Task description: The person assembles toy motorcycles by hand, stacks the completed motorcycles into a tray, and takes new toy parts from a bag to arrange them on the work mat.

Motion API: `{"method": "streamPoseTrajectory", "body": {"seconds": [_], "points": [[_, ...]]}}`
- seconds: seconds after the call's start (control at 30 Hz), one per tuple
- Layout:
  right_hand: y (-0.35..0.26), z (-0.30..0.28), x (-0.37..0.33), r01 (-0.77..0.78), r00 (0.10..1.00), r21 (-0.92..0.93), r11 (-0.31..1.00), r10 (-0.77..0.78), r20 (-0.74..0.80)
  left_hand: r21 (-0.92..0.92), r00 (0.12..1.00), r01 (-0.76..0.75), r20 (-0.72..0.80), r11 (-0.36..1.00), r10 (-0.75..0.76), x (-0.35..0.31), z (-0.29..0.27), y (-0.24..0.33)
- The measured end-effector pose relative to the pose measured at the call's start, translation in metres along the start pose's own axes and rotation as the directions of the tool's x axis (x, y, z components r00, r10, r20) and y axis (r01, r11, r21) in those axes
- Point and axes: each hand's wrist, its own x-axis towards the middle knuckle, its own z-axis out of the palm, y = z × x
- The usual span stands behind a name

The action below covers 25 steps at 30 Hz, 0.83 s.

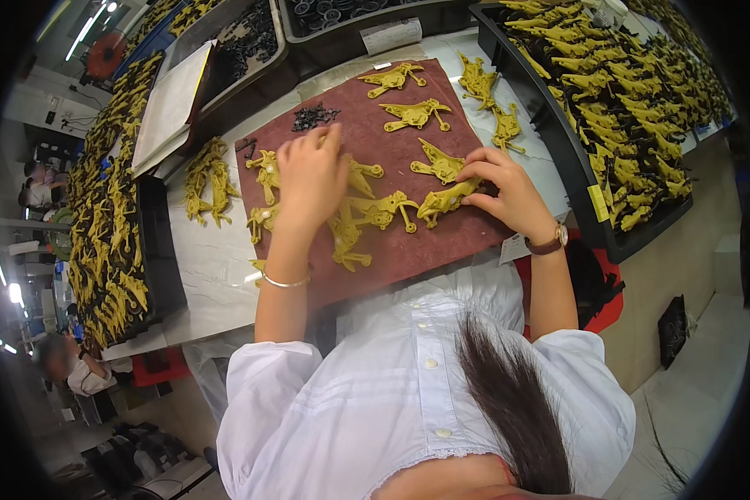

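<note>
My right hand [508, 192] pinches a yellow moulded plastic part [443, 202] between thumb and fingers, at the right side of a dark red mat [392, 258]. Another yellow part [436, 160] lies just beyond it. My left hand [314, 175] is over the mat's left half, back of the hand up, fingers bent and slightly blurred. Its fingertips are hidden, close to a pile of small black parts [315, 117]. Several more yellow parts lie around and partly under that hand, one hooked piece [385, 211] between my two hands. Two others [414, 113] [393, 77] rest toward the far edge.
Black trays heaped with yellow parts stand at the right [596, 100] and left [108, 242]. Bins of black pieces [246, 50] and black round parts [329, 12] line the back. A paper pad [171, 108] leans at the left. Loose yellow parts [210, 182] lie beside the mat.
</note>
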Motion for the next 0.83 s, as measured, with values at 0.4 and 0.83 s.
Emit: {"method": "streamPoseTrajectory", "body": {"seconds": [0.4, 0.83], "points": [[-0.007, 0.006, -0.027, -0.208, 0.927, 0.949, 0.236, 0.357, 0.115, -0.807, 0.965, -0.205, -0.073, 0.554, 0.25, -0.025, -0.025, 0.074], [-0.043, 0.031, -0.034, 0.048, 0.975, 0.888, 0.457, 0.17, -0.141, -0.798, 0.979, -0.201, -0.154, 0.567, 0.13, -0.05, 0.002, 0.09]]}}
